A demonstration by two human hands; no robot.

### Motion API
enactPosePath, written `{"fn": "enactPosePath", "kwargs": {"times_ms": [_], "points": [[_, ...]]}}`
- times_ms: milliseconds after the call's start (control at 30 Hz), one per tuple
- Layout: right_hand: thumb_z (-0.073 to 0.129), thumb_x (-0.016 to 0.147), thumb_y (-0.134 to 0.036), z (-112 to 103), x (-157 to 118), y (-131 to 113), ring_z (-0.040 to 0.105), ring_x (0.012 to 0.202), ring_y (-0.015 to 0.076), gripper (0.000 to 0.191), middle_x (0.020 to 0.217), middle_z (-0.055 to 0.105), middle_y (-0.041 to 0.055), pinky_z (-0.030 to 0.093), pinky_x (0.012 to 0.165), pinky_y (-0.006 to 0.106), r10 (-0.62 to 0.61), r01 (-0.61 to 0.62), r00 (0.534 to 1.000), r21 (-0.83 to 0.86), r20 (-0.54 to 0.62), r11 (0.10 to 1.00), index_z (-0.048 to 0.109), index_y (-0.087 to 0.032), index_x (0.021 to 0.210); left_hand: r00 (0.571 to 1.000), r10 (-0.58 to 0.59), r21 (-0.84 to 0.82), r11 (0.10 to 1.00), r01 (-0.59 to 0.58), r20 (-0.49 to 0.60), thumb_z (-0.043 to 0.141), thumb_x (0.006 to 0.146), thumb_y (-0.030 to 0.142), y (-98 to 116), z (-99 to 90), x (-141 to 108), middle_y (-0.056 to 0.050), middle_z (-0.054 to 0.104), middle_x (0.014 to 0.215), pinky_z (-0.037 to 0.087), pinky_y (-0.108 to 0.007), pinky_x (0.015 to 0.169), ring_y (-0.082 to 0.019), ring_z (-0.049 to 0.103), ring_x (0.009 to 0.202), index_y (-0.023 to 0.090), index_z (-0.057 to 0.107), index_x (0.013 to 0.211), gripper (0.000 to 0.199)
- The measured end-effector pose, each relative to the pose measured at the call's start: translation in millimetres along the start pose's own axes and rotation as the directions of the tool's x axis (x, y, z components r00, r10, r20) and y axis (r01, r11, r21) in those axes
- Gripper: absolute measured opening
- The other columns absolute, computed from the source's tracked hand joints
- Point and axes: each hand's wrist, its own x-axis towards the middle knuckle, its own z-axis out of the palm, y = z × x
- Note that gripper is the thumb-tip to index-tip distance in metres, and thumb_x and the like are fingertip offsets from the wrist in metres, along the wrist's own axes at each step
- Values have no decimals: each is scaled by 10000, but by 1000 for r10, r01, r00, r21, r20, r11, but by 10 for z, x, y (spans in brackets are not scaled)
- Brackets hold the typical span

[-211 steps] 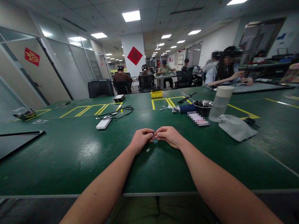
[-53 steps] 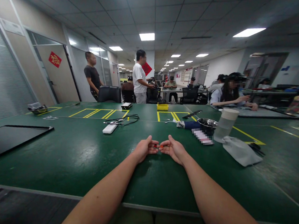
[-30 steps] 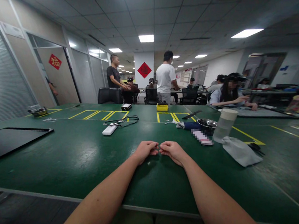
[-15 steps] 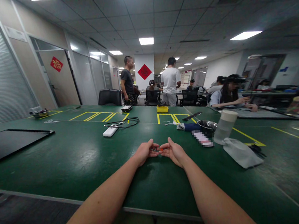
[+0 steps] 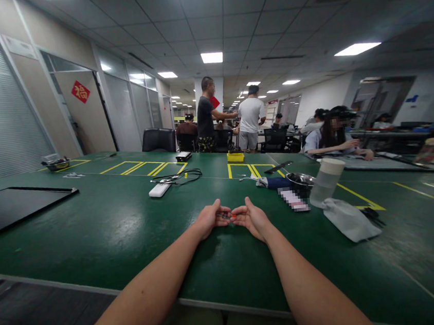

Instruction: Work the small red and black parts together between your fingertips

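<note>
"What does the head view give you on the hands?"

"My left hand (image 5: 206, 221) is loosely open, thumb raised, with a small greyish piece (image 5: 224, 215) lying on its fingers. My right hand (image 5: 257, 221) is open much the same way, a tiny orange piece (image 5: 234, 215) at its fingertips. I can't make out the shape of either, nor whether the two touch."

"Why hold them like that?"

"I'd judge the upturned fingers cradle the small pieces and leave them in sight. The fingertips almost meet over the near part of the table, which probably makes it easy to bring one piece to the other. Neither hand is clenched."

"And the surface?"

"It's a green table (image 5: 126, 255), scuffed and shiny under the lights. Ahead, towards the left, a white block (image 5: 160, 188) lies beside looped black cable (image 5: 192, 174). On the right, a tall bottle (image 5: 326, 184) leans, with a grey pouch (image 5: 350, 221) just beside it and a metal bowl (image 5: 301, 178) behind. They sit off to the side, I'd guess, to leave my hands room. A yellow box (image 5: 235, 157) is near the far edge."

"Who's around?"

"One person in a dark top (image 5: 205, 114) reaches an arm towards another in a white top (image 5: 250, 115); both stand beyond the table. Someone sits working at the right. Behind, on the left, a door (image 5: 92, 121) bears a red sign (image 5: 80, 92)."
</note>
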Motion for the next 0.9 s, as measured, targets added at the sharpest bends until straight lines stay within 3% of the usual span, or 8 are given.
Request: {"fn": "enactPosePath", "kwargs": {"times_ms": [367,467,633,800,900], "points": [[384,884,-560,-17,12,13,667,669,190,571,796,696,169,517,632,292,-6,6,1000,-6,-1,1000,665,-93,713,1000,2,12,1000,-2,-6,354,900,523,3,2,0,-170,678,895,550,-269,611,-155,655,636,53,662,982,568],[478,870,-477,-6,4,13,664,652,181,456,730,687,138,522,622,281,-26,26,1000,-25,2,999,666,-89,719,1000,17,35,999,-17,2,401,889,509,-8,0,0,-145,681,878,546,-270,637,-149,653,650,69,663,975,519],[678,709,-167,-14,12,52,673,710,168,86,756,691,91,536,677,259,-74,74,997,-150,5,986,673,-102,765,997,76,142,987,-79,24,654,759,257,-18,14,-28,-82,690,867,520,-239,678,-112,632,658,109,654,1004,287],[716,654,-143,-52,46,98,675,728,163,116,823,697,88,544,699,265,-100,102,995,-183,21,978,673,-113,759,988,148,251,956,-152,35,653,698,122,-43,11,-28,-25,660,700,472,-193,566,-73,570,540,114,658,930,231],[749,635,-171,-56,48,99,665,668,147,156,746,687,67,538,645,246,-108,110,994,-202,23,973,667,-113,755,987,158,262,952,-159,26,624,710,104,-54,9,-16,-28,662,720,479,-198,560,-77,580,542,118,646,940,231]]}}
